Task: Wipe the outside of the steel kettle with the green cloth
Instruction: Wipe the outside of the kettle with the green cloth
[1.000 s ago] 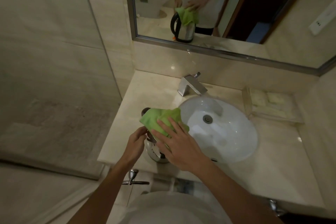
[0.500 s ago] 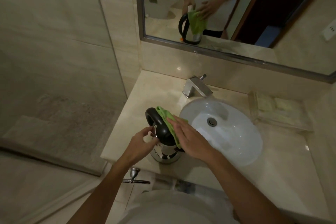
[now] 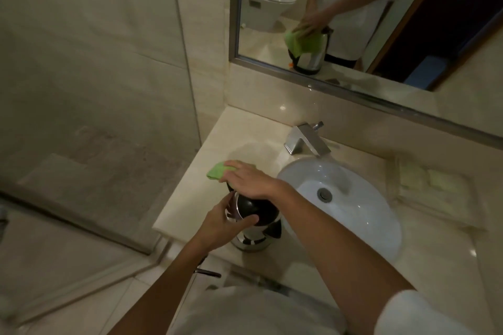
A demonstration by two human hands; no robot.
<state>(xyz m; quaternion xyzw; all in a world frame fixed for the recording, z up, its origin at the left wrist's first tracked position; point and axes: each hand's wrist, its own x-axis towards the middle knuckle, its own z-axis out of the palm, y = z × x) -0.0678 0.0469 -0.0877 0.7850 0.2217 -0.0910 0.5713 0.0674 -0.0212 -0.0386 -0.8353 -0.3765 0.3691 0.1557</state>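
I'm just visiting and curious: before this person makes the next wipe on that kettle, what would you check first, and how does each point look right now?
1. Kettle upright on the counter: ok.
2. Left hand steadying the kettle body: ok.
3. Green cloth under the right hand: ok, pressed on the far side.
4. Kettle well back from the counter's front edge: not ok, it stands close to it.
5. Clear of the sink: ok, just beside it.
6. Steel already clean: cannot tell, hands and dim light hide it.
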